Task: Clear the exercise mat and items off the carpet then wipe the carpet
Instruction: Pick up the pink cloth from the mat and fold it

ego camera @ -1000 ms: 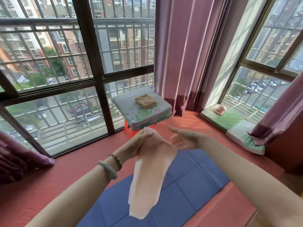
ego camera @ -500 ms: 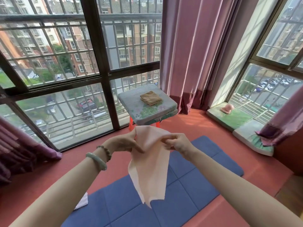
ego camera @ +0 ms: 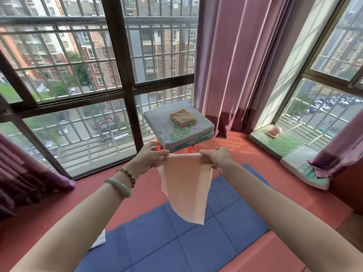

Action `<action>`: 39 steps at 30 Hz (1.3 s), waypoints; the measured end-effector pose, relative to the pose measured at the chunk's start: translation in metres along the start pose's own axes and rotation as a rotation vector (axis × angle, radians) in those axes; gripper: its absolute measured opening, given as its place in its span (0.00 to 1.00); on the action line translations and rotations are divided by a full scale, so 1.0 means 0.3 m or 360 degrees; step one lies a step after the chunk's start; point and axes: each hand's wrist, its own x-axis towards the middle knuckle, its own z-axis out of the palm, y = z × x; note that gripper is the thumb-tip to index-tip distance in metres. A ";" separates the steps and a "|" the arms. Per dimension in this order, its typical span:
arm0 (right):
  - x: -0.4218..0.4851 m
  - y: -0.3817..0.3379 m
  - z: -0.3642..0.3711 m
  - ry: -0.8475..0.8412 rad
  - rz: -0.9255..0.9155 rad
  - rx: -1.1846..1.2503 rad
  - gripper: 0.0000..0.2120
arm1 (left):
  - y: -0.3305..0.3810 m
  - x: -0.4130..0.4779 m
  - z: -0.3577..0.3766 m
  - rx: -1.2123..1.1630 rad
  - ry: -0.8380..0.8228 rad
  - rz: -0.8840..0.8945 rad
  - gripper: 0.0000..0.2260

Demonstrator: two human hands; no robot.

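The left hand (ego camera: 151, 159) and right hand (ego camera: 216, 159) are raised side by side, each pinching a top corner of a pale peach cloth (ego camera: 186, 189) between thumb and fingers; the top edge runs straight between them, and the rest hangs free in the air, narrowing to a lower corner in front of the mat (ego camera: 176, 242); the left wrist wears a green bangle (ego camera: 117, 187) and a bead bracelet (ego camera: 127, 173); the blue mat lies flat on the red carpet (ego camera: 94, 193) below the arms, marked by seams into squares, its far end towards the window (ego camera: 78, 75); a white rag (ego camera: 99, 239) lies at the mat's left edge, partly hidden by the left forearm; beyond the hands a stool (ego camera: 158, 147) with orange legs stands on the carpet by the glass, carrying two stacked grey pads (ego camera: 169, 126); a folded brown towel (ego camera: 182, 117) rests on the upper pad; a mauve curtain (ego camera: 231, 55) hangs just right of the stool, its hem reaching the carpet; along the right-hand window two flat cushions (ego camera: 286, 146) lie end to end on the carpet, and a small pink thing (ego camera: 274, 132), too small to identify, sits on the farther one; another curtain (ego camera: 337, 150) drapes over the nearer cushion; a third curtain (ego camera: 23, 173) is bunched at the far left.
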 end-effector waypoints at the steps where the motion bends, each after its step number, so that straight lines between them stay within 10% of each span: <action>1: 0.001 -0.006 0.001 -0.0012 0.0025 0.0022 0.32 | 0.007 0.000 0.000 0.0092 -0.0063 0.0027 0.28; 9: -0.028 -0.009 0.033 -0.0766 -0.0095 -0.0787 0.26 | 0.009 0.017 0.027 0.1688 -0.0350 0.0345 0.29; 15: -0.016 -0.014 0.026 -0.0752 -0.0102 -0.1000 0.14 | 0.007 0.024 -0.019 0.1345 -0.0312 0.0191 0.26; 24: 0.023 -0.007 -0.008 -0.0727 0.0269 0.0051 0.11 | -0.024 0.005 -0.071 0.0190 -0.0199 -0.0095 0.27; 29: 0.018 -0.008 0.005 -0.0982 0.0150 -0.0396 0.28 | 0.004 -0.009 -0.041 0.0936 -0.0435 0.0033 0.31; 33: -0.011 0.008 0.059 -0.1072 -0.0082 -0.1078 0.24 | 0.009 -0.017 0.027 0.1790 -0.0405 0.0236 0.28; 39: 0.000 -0.007 0.044 -0.0849 -0.0210 -0.1207 0.15 | 0.021 0.005 -0.003 0.1700 -0.0288 0.0290 0.23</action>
